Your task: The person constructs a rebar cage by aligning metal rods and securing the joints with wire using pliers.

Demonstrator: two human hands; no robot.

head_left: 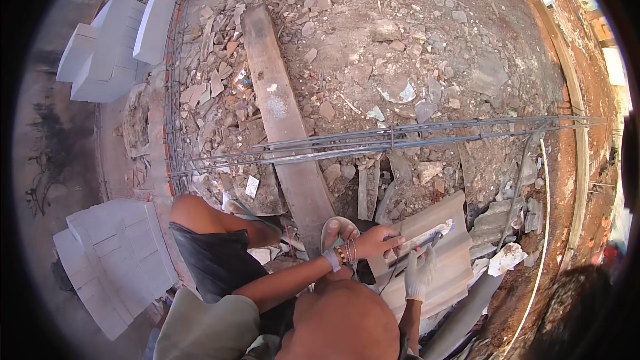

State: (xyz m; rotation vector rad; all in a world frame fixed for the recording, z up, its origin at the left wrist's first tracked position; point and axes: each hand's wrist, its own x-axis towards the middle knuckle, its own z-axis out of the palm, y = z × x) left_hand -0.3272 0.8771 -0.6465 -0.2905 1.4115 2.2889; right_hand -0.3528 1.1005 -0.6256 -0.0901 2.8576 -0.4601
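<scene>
Here's the bare left hand (381,243), can't tell whether its fingers grip, beside the gloved right hand (420,276), fingers clamped on a dark tool (436,239), both over a ridged sheet (456,261)

No readable text, brands, numbers or signs (blue mark (453,225) on corrugated sheet (455,265) illegible).

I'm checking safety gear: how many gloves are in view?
1: a pale glove on the right hand. The left hand is bare. Any others could be hidden.
</scene>
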